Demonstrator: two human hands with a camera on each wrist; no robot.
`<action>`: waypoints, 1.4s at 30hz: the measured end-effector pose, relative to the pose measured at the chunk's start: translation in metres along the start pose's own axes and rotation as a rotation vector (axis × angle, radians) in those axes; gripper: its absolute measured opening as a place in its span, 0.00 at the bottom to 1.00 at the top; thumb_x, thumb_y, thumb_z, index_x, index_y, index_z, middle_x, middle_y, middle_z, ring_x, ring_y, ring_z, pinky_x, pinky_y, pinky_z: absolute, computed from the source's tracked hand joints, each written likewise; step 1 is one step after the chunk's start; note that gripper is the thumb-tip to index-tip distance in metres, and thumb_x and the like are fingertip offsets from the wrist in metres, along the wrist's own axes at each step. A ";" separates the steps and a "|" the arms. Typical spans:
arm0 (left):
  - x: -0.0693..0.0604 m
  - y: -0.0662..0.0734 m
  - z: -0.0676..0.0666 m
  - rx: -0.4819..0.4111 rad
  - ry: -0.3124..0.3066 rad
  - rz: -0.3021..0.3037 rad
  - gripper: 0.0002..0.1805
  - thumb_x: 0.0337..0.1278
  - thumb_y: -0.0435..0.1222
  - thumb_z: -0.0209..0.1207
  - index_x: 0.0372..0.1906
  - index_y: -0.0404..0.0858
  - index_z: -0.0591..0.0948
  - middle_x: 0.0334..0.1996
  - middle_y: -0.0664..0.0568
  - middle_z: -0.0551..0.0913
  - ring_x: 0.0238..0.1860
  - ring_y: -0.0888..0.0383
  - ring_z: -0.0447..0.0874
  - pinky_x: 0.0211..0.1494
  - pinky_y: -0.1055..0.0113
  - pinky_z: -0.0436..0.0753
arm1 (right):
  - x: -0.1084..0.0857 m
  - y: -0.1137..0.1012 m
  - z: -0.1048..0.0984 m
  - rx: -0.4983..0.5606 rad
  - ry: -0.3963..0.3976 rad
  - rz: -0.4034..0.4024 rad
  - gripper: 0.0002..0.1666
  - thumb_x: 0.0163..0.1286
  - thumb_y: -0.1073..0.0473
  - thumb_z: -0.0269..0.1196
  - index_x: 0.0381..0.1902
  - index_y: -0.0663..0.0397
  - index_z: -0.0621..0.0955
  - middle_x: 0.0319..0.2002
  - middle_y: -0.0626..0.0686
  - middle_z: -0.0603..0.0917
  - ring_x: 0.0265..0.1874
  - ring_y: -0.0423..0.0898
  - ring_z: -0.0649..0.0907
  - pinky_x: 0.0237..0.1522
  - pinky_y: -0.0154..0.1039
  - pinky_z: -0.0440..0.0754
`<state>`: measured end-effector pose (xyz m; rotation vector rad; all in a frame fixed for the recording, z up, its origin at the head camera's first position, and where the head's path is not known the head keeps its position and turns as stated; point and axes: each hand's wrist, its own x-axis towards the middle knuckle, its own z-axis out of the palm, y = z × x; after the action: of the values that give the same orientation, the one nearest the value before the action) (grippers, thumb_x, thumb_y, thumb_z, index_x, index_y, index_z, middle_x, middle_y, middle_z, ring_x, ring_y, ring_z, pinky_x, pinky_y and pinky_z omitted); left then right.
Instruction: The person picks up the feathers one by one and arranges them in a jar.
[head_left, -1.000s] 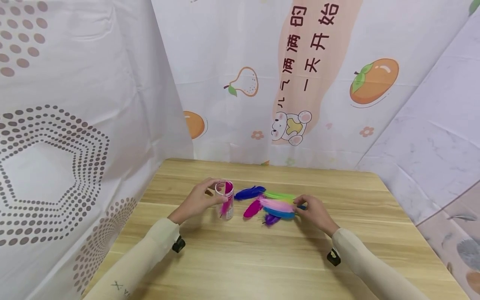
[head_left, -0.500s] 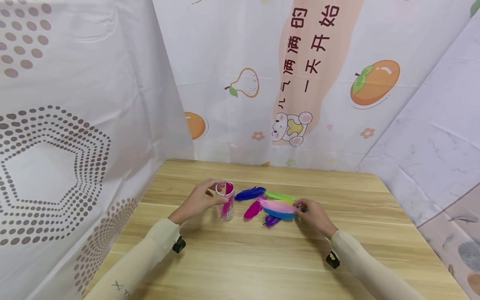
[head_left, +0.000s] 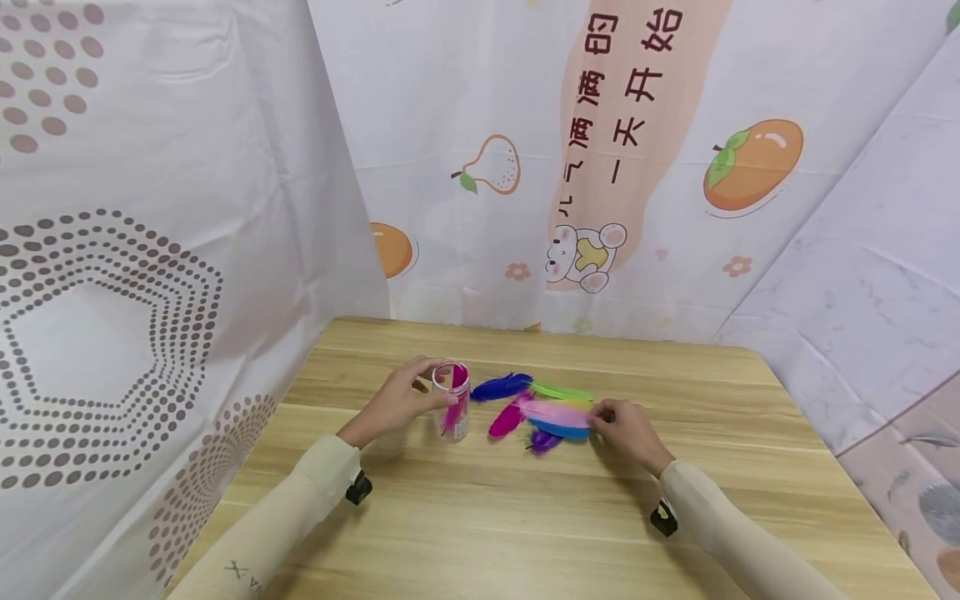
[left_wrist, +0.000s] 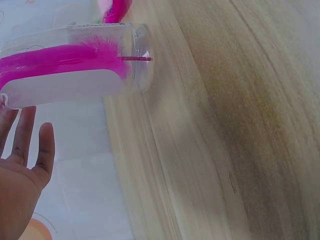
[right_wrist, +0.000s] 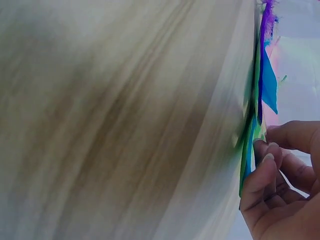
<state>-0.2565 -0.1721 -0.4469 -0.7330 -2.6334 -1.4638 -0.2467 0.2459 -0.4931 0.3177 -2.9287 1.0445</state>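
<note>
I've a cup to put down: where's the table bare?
Bare: the table in front of the feathers, between the sleeves; the strip between feathers and curtain; right of the right hand. Crowded: from the left hand and its jar across the feathers to the right hand.

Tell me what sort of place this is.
Probably an indoor booth set up for tabletop work, though the wider room isn't visible. Printed hangings rise behind and beside a wood-grain table, and colorful feathers lie on it near a clear jar.

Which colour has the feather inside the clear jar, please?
Magenta; the feather shows best in the left wrist view.
</note>
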 end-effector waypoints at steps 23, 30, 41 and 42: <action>0.000 -0.002 -0.002 -0.001 0.002 -0.002 0.30 0.59 0.50 0.73 0.64 0.47 0.80 0.49 0.53 0.81 0.50 0.53 0.79 0.56 0.53 0.81 | -0.001 0.001 -0.006 -0.001 0.080 -0.049 0.06 0.70 0.65 0.69 0.41 0.58 0.91 0.43 0.57 0.90 0.43 0.54 0.88 0.45 0.51 0.86; 0.002 -0.003 0.001 -0.009 0.002 -0.008 0.33 0.57 0.52 0.73 0.65 0.44 0.80 0.49 0.55 0.82 0.51 0.56 0.79 0.55 0.53 0.81 | -0.004 -0.002 -0.006 -0.016 0.096 -0.002 0.07 0.72 0.66 0.66 0.40 0.61 0.90 0.41 0.59 0.90 0.43 0.54 0.87 0.42 0.49 0.86; 0.000 -0.001 0.000 -0.011 0.002 -0.019 0.33 0.57 0.53 0.73 0.65 0.45 0.79 0.49 0.54 0.82 0.51 0.56 0.79 0.55 0.54 0.81 | -0.005 -0.005 -0.018 0.082 0.057 0.045 0.08 0.75 0.62 0.65 0.44 0.59 0.89 0.34 0.55 0.88 0.21 0.44 0.78 0.22 0.36 0.77; 0.000 -0.001 0.000 -0.010 0.003 -0.019 0.33 0.57 0.52 0.73 0.65 0.45 0.80 0.50 0.52 0.82 0.51 0.56 0.79 0.55 0.54 0.81 | -0.005 -0.005 -0.020 0.087 0.056 0.031 0.08 0.74 0.62 0.65 0.44 0.59 0.89 0.33 0.55 0.88 0.20 0.45 0.78 0.21 0.36 0.77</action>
<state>-0.2572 -0.1727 -0.4472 -0.7089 -2.6400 -1.4825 -0.2416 0.2551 -0.4748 0.2410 -2.8540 1.1671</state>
